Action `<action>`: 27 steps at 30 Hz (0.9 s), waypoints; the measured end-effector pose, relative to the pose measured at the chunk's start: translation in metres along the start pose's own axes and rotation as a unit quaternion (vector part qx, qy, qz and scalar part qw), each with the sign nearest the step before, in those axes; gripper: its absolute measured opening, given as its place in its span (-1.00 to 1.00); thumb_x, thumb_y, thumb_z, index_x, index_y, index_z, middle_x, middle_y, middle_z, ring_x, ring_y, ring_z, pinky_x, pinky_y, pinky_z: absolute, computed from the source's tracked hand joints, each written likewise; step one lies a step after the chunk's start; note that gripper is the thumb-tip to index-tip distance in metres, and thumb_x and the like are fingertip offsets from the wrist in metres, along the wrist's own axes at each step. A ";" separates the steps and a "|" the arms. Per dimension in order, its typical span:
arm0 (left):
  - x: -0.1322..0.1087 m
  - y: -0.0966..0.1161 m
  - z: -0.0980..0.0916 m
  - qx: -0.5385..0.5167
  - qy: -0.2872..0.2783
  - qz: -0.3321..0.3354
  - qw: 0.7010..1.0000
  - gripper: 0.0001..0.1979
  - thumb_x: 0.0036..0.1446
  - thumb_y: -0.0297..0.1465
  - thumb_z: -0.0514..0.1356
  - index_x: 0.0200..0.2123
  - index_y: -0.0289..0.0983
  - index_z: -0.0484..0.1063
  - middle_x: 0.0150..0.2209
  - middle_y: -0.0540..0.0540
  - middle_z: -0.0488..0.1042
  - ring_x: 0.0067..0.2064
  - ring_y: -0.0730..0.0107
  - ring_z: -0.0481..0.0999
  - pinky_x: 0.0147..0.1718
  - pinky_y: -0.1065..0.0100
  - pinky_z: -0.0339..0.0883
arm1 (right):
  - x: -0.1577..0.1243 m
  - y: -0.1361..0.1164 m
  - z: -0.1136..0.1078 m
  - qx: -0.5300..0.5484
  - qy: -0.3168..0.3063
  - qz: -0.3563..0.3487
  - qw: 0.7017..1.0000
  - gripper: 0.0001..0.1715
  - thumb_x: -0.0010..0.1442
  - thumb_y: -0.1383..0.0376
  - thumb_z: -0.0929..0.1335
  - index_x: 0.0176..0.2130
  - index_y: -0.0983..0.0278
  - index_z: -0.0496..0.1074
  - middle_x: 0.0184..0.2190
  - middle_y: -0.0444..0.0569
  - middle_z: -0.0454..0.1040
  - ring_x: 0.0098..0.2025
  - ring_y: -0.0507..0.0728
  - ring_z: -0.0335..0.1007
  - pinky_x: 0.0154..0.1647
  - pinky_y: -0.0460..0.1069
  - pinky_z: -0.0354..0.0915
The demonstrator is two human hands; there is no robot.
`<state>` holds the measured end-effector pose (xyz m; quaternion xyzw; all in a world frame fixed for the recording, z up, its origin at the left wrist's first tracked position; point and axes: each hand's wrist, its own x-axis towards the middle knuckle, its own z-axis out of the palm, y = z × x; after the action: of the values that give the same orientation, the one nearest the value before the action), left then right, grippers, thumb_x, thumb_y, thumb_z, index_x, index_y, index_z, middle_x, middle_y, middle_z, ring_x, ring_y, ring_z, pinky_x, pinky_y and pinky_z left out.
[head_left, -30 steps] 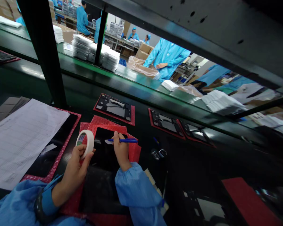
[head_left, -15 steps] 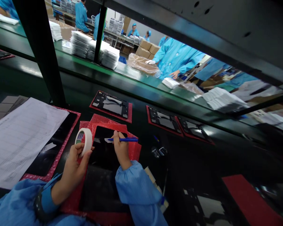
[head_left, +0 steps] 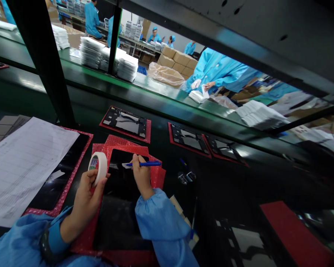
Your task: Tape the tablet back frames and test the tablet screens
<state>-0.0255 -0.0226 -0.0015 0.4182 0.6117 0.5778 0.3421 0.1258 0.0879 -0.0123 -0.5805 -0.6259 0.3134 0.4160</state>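
My left hand (head_left: 86,200) grips a roll of white tape (head_left: 102,168), held on edge above the left side of a dark glossy panel (head_left: 119,218). Between the fingers of my right hand (head_left: 141,176) is a blue pen (head_left: 149,163), its tip at a small whitish piece (head_left: 126,165) on the panel's upper part. Whether that piece is stuck down I cannot tell. Under the panel lie red bubble-wrap sheets (head_left: 157,178), which stick out at its top and right.
On the left, a printed paper sheet (head_left: 30,159) partly covers another dark panel (head_left: 54,185). Panels with grey patches (head_left: 128,124) lie on red wrap farther back. A dark post (head_left: 41,63) and an overhead beam (head_left: 200,29) frame the bench. Beyond, a co-worker (head_left: 219,72) handles white sheets.
My view has shifted slightly, while both hands keep their grips over the panel. Across the line, the co-worker's hands have come together and one now lifts a white sheet.
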 end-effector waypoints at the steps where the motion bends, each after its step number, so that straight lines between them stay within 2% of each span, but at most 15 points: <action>1: 0.000 0.000 0.000 -0.001 0.002 0.001 1.000 -0.72 0.14 -0.21 0.17 -0.16 -0.23 0.24 -0.20 -0.20 0.56 -0.16 0.19 0.58 -0.22 0.22 0.46 | 0.000 0.000 0.000 0.001 0.001 0.000 1.000 -0.53 0.23 -0.02 0.14 -0.55 0.16 0.26 -0.62 -0.10 0.37 -0.48 0.10 0.35 -0.47 -0.02 0.22; 10: -0.001 -0.002 0.000 -0.020 -0.015 -0.017 1.000 -0.74 0.16 -0.23 0.16 -0.15 -0.22 0.25 -0.19 -0.17 0.56 -0.14 0.24 0.56 -0.19 0.24 0.43 | -0.001 -0.002 0.001 -0.003 0.003 -0.006 1.000 -0.54 0.23 -0.01 0.14 -0.56 0.16 0.22 -0.63 -0.11 0.33 -0.51 0.09 0.32 -0.50 -0.03 0.20; 20: -0.001 -0.003 0.001 -0.005 -0.016 -0.023 1.000 -0.72 0.14 -0.20 0.17 -0.15 -0.22 0.26 -0.19 -0.18 0.55 -0.12 0.20 0.54 -0.18 0.21 0.41 | -0.002 -0.001 0.000 -0.012 0.004 -0.008 1.000 -0.53 0.23 -0.02 0.14 -0.58 0.16 0.22 -0.70 -0.15 0.24 -0.58 0.06 0.22 -0.57 -0.06 0.14; 27: -0.001 -0.003 0.000 -0.017 -0.009 -0.024 1.000 -0.71 0.13 -0.21 0.19 -0.15 -0.22 0.25 -0.18 -0.18 0.56 -0.12 0.19 0.55 -0.19 0.22 0.42 | -0.001 -0.002 0.000 -0.020 0.030 -0.007 0.999 -0.54 0.25 0.00 0.11 -0.55 0.16 0.22 -0.63 -0.11 0.31 -0.53 0.08 0.27 -0.47 -0.03 0.17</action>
<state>-0.0258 -0.0237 -0.0042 0.4030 0.6085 0.5757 0.3687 0.1246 0.0864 -0.0106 -0.5934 -0.6231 0.2806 0.4252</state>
